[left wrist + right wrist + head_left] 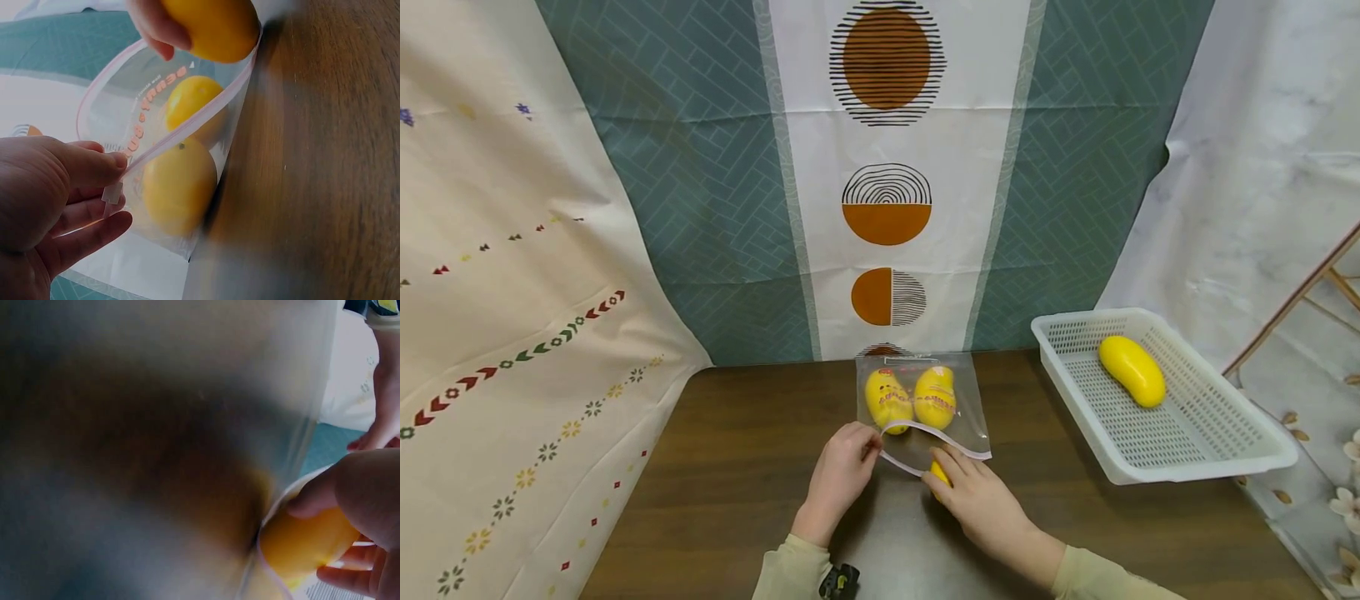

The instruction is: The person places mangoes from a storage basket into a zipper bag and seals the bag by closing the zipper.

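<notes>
A clear zip bag [970, 417] with printed lettering lies on the table, two yellow mangoes [889, 398] [935, 398] side by side inside it. My left hand [844, 468] pinches the left corner of the bag's mouth between thumb and fingers, near the slider [112, 193]. The mouth gapes, its pale zip strip [181, 131] bowed apart. My right hand [981, 498] grips a third mango [309, 540] at the right part of the opening, fingers over it. In the head view that hand covers most of this mango.
A white perforated basket [1187, 467] stands at the right of the brown wooden table [715, 475], with one more yellow mango [1132, 371] in it. Patterned cloth [700, 208] hangs behind the table and along both sides. A wooden rack [1292, 302] stands at the far right.
</notes>
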The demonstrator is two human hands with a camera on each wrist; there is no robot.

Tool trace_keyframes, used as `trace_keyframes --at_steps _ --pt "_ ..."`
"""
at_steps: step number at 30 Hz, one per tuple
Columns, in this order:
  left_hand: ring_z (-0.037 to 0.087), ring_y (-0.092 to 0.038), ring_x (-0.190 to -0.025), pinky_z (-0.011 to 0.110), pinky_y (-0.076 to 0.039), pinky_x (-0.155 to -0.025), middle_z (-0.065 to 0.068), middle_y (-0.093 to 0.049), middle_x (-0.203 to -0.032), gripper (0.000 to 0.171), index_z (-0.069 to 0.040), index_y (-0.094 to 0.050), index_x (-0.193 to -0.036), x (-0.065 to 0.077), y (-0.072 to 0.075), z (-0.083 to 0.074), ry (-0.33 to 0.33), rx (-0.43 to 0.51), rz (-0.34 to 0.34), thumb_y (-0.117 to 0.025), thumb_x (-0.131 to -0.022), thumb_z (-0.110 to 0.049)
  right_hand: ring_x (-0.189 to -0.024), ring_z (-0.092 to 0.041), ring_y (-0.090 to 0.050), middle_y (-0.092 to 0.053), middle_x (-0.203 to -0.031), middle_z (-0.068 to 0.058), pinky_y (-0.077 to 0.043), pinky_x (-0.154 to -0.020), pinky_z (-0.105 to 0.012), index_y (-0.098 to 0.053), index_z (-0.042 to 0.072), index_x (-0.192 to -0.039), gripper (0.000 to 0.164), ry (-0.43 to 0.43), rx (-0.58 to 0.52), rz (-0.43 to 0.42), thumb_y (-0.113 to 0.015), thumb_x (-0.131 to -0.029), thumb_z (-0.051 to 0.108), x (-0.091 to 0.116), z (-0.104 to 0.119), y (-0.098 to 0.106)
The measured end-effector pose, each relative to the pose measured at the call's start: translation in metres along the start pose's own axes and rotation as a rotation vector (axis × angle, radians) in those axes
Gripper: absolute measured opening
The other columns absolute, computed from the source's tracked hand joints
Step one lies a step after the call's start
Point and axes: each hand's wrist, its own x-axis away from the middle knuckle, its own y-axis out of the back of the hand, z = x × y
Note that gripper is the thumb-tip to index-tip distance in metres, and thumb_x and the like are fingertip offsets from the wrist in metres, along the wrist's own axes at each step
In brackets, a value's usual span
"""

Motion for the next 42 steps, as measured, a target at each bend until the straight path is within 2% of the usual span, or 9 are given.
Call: trace_keyframes --at_steps 4,9,13,16,22,27,33,37,42 --pt "0.011 -0.061 -0.078 0.028 -0.057 -0.069 -0.003 -0.066 -0.084 0.025 -0.013 -0.073 -0.084 0.000 0.000 -0.001 0.006 0.006 0.003 -0.089 -0.081 0.006 -0.120 -0.044 -0.067 -0.066 -0.134 -0.026 -0.061 -0.087 -0.052 -0.071 0.005 -0.118 0.043 -0.037 0.064 0.020 -0.033 -0.097 0.000 -0.001 0.006 -0.003" --pt "0.010 -0.062 -0.078 0.027 -0.057 -0.069 -0.003 -0.066 -0.083 0.026 -0.013 -0.073 -0.083 0.000 0.000 -0.002 -0.007 -0.010 -0.007 -0.088 -0.081 0.008 -0.122 -0.044 -0.066 -0.064 -0.139 -0.027 -0.061 -0.089 -0.047 -0.073 0.002 -0.120 0.040 -0.090 0.194 0.059 -0.038 -0.101 0.005 -0.008 0.014 -0.001" --pt "0.010 -0.062 -0.077 0.026 -0.056 -0.068 -0.004 -0.067 -0.083 0.027 -0.013 -0.073 -0.083 0.000 -0.001 -0.001 -0.018 -0.022 -0.012 -0.088 -0.080 0.009 -0.115 -0.044 -0.069 -0.066 -0.135 -0.027 -0.061 -0.089 -0.043 -0.074 0.003 -0.119 0.036 -0.130 0.303 0.065 -0.045 -0.098 0.004 -0.013 0.019 0.000" --pt "0.010 -0.062 -0.078 0.027 -0.057 -0.069 -0.003 -0.067 -0.083 0.026 -0.013 -0.073 -0.083 0.000 0.000 -0.002 -0.015 -0.020 -0.006 -0.089 -0.080 0.008 -0.104 -0.045 -0.071 -0.067 -0.128 -0.027 -0.063 -0.081 -0.040 -0.074 0.003 -0.119 0.035 -0.173 0.359 0.063 -0.048 -0.096 0.000 -0.017 0.021 -0.002" --pt "0.012 -0.062 -0.079 0.028 -0.057 -0.070 -0.003 -0.067 -0.084 0.026 -0.014 -0.073 -0.083 0.001 0.000 -0.002 -0.014 -0.015 0.006 -0.089 -0.081 0.007 -0.085 -0.044 -0.073 -0.068 -0.118 -0.025 -0.059 -0.051 -0.033 -0.077 0.005 -0.121 0.033 -0.257 0.436 0.105 -0.056 -0.096 0.001 -0.026 0.024 -0.008" --pt "0.011 -0.062 -0.078 0.028 -0.057 -0.070 -0.003 -0.067 -0.084 0.026 -0.014 -0.073 -0.084 0.001 -0.002 -0.002 -0.015 -0.014 0.007 -0.089 -0.081 0.006 -0.084 -0.043 -0.075 -0.070 -0.119 -0.028 -0.058 -0.047 -0.033 -0.081 0.008 -0.112 0.027 -0.291 0.467 0.108 -0.063 -0.093 0.007 -0.030 0.022 -0.015" --pt "0.012 -0.062 -0.078 0.028 -0.057 -0.070 -0.003 -0.066 -0.084 0.026 -0.013 -0.073 -0.083 0.002 -0.002 -0.002 -0.024 -0.007 -0.002 -0.090 -0.080 0.007 -0.099 -0.045 -0.073 -0.071 -0.124 -0.028 -0.061 -0.058 -0.034 -0.081 0.006 -0.107 0.023 -0.289 0.543 0.176 -0.066 -0.091 0.011 -0.031 0.017 -0.024" --pt "0.012 -0.062 -0.078 0.028 -0.057 -0.071 -0.003 -0.066 -0.083 0.026 -0.013 -0.073 -0.083 0.002 -0.003 -0.001 -0.021 -0.010 0.002 -0.090 -0.080 0.006 -0.118 -0.045 -0.068 -0.068 -0.130 -0.027 -0.064 -0.070 -0.039 -0.077 -0.005 -0.111 0.027 -0.323 0.509 0.212 -0.066 -0.091 0.008 -0.030 0.012 -0.027" --pt "0.012 -0.061 -0.078 0.028 -0.057 -0.071 -0.003 -0.066 -0.083 0.026 -0.013 -0.073 -0.084 0.002 -0.001 -0.001 -0.017 -0.010 0.009 -0.090 -0.080 0.006 -0.130 -0.044 -0.062 -0.061 -0.142 -0.029 -0.064 -0.074 -0.038 -0.075 -0.014 -0.114 0.033 -0.347 0.410 0.272 -0.072 -0.089 0.007 -0.032 0.008 -0.026"
